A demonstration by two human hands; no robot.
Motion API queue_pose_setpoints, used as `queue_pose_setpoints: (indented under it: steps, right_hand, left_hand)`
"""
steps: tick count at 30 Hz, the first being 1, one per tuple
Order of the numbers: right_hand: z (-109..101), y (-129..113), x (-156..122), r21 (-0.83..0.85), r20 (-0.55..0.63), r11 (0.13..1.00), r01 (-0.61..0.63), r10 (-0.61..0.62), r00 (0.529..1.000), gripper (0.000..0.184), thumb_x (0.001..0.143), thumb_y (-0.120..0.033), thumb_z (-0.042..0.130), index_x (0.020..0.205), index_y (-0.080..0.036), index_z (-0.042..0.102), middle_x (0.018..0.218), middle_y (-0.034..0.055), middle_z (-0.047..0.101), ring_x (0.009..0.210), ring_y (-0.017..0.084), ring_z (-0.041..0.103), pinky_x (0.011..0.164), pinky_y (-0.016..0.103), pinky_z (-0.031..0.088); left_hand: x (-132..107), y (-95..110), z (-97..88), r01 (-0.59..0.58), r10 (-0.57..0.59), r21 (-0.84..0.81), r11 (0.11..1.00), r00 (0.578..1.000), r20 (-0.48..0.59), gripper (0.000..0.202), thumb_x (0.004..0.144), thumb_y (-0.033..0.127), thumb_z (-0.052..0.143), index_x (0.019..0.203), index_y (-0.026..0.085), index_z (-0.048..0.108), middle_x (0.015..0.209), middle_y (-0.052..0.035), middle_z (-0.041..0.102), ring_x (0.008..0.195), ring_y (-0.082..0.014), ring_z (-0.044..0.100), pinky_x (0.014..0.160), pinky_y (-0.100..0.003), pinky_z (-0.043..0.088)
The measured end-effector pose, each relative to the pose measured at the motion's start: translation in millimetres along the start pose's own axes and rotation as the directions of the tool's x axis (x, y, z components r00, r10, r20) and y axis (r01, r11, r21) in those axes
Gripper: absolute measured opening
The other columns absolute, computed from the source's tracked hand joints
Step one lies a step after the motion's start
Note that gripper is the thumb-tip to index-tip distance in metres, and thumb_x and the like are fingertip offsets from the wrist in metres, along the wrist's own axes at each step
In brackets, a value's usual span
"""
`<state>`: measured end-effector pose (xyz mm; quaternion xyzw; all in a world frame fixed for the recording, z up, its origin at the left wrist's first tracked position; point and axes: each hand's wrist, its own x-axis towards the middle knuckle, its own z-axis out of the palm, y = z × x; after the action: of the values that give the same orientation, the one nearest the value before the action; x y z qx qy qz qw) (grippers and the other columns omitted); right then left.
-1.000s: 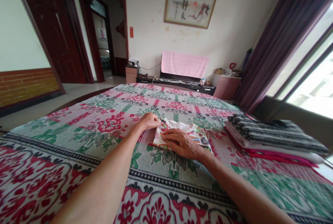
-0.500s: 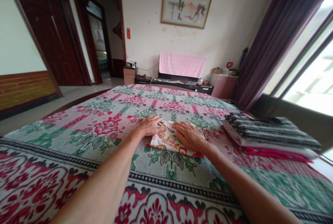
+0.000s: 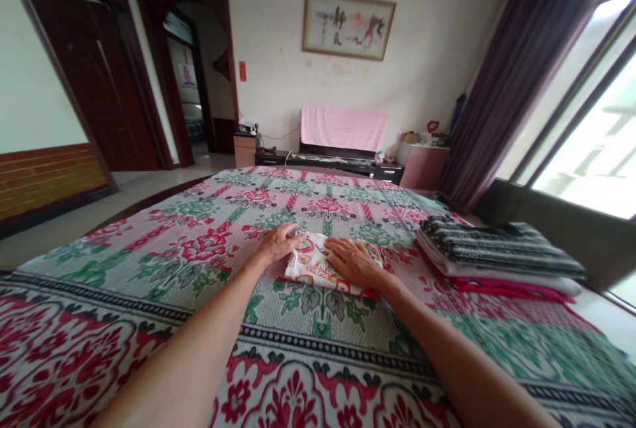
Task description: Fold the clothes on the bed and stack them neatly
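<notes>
A small folded white garment with a colourful print (image 3: 311, 264) lies on the flowered bedspread (image 3: 199, 242) in the middle of the bed. My left hand (image 3: 279, 242) rests on its left edge with the fingers laid forward. My right hand (image 3: 354, 261) lies flat on its right half, fingers stretched out toward the far side. Both forearms reach in from the lower edge of the view.
A stack of folded clothes (image 3: 491, 252), striped black and white on top with pink beneath, sits on the bed's right side. Beyond the bed stand a low cabinet with a pink towel (image 3: 344, 126), a doorway at left and a curtained window at right.
My right hand slid from the garment's near left part across to its right half and flattened out. The garment now shows folded smaller. My left hand stayed at the left edge.
</notes>
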<state>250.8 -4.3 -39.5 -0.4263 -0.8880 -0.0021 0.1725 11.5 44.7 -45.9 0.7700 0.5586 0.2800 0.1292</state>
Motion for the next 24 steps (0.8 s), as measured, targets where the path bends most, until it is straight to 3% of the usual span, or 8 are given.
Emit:
queue_pose_setpoints:
  steps: [2,5,10,12,14,17,20,24]
  right_hand:
    - [-1,0,0,0.002,-0.006,1.000,0.003,-0.003,1.000,0.042,0.095,-0.038,0.034,0.129,-0.020,0.052,0.136,0.0101,0.051,0.123,0.023,0.046,0.103,0.045,0.034]
    - [1,-1,1,0.020,-0.018,1.000,0.002,-0.002,1.000,0.040,0.095,-0.036,0.035,0.126,-0.019,0.054,0.134,0.0104,0.052,0.122,0.023,0.047,0.102,0.045,0.033]
    - [-1,3,-3,0.077,-0.171,0.992,-0.100,0.112,0.979,0.040,0.086,-0.028,0.048,0.125,-0.017,0.053,0.130,0.0124,0.055,0.117,0.023,0.051,0.100,0.041,0.037]
    - [-8,8,-12,0.073,-0.305,0.961,-0.265,0.275,0.912,0.042,0.083,-0.022,0.049,0.124,-0.016,0.053,0.124,0.0134,0.058,0.113,0.022,0.053,0.097,0.038,0.040]
    - [-19,14,-27,0.047,-0.374,0.870,-0.491,0.471,0.799,0.040,0.083,-0.023,0.048,0.121,-0.014,0.056,0.115,0.0155,0.061,0.105,0.023,0.057,0.092,0.036,0.043]
    - [-35,20,-50,-0.020,-0.222,0.678,-0.735,0.714,0.664,0.034,0.084,-0.036,0.049,0.102,-0.013,0.067,0.097,0.0162,0.067,0.092,0.025,0.063,0.079,0.032,0.047]
    - [-45,20,-62,-0.036,-0.017,0.614,-0.788,0.788,0.615,0.038,0.084,-0.045,0.048,0.084,-0.015,0.071,0.083,0.0135,0.070,0.082,0.023,0.065,0.068,0.027,0.045]
    - [-47,14,-57,0.009,0.035,0.570,-0.822,0.821,0.570,0.042,0.081,-0.049,0.049,0.085,-0.015,0.072,0.084,0.0130,0.071,0.082,0.024,0.066,0.063,0.025,0.043]
  left_hand:
    - [-3,2,0.0,0.081,-0.076,0.074,0.994,0.995,-0.058,0.037,0.081,0.046,0.047,0.082,0.018,0.071,0.097,-0.0079,0.069,0.098,-0.0191,0.061,0.082,-0.024,0.043]
    - [-10,8,1.5,0.164,-0.158,0.167,0.972,0.986,-0.047,0.041,0.079,0.048,0.047,0.057,0.019,0.065,0.074,-0.0067,0.067,0.079,-0.0183,0.062,0.067,-0.024,0.042]
    - [-23,14,7.3,0.179,-0.160,0.168,0.969,0.980,-0.119,0.034,0.073,0.050,0.055,0.059,0.020,0.065,0.090,-0.0055,0.067,0.083,-0.0178,0.060,0.070,-0.025,0.043]
    - [-25,14,9.4,0.175,-0.154,0.187,0.967,0.980,-0.124,0.036,0.073,0.051,0.054,0.061,0.020,0.066,0.096,-0.0056,0.066,0.085,-0.0184,0.060,0.071,-0.026,0.043]
    - [-24,12,10.8,0.163,-0.143,0.206,0.965,0.984,-0.109,0.039,0.074,0.054,0.051,0.063,0.020,0.066,0.102,-0.0055,0.065,0.086,-0.0195,0.060,0.070,-0.027,0.044]
    - [-22,8,12.4,0.149,-0.129,0.236,0.960,0.987,-0.099,0.040,0.075,0.057,0.049,0.064,0.022,0.067,0.109,-0.0042,0.065,0.091,-0.0207,0.060,0.071,-0.027,0.044]
    - [-20,5,14.2,0.122,-0.099,0.272,0.955,0.990,-0.097,0.040,0.075,0.057,0.049,0.062,0.023,0.066,0.112,-0.0037,0.065,0.097,-0.0217,0.060,0.074,-0.027,0.045]
    - [-19,3,15.7,0.095,-0.070,0.251,0.963,0.992,-0.106,0.038,0.073,0.055,0.050,0.059,0.024,0.065,0.111,-0.0023,0.066,0.101,-0.0223,0.059,0.080,-0.027,0.046]
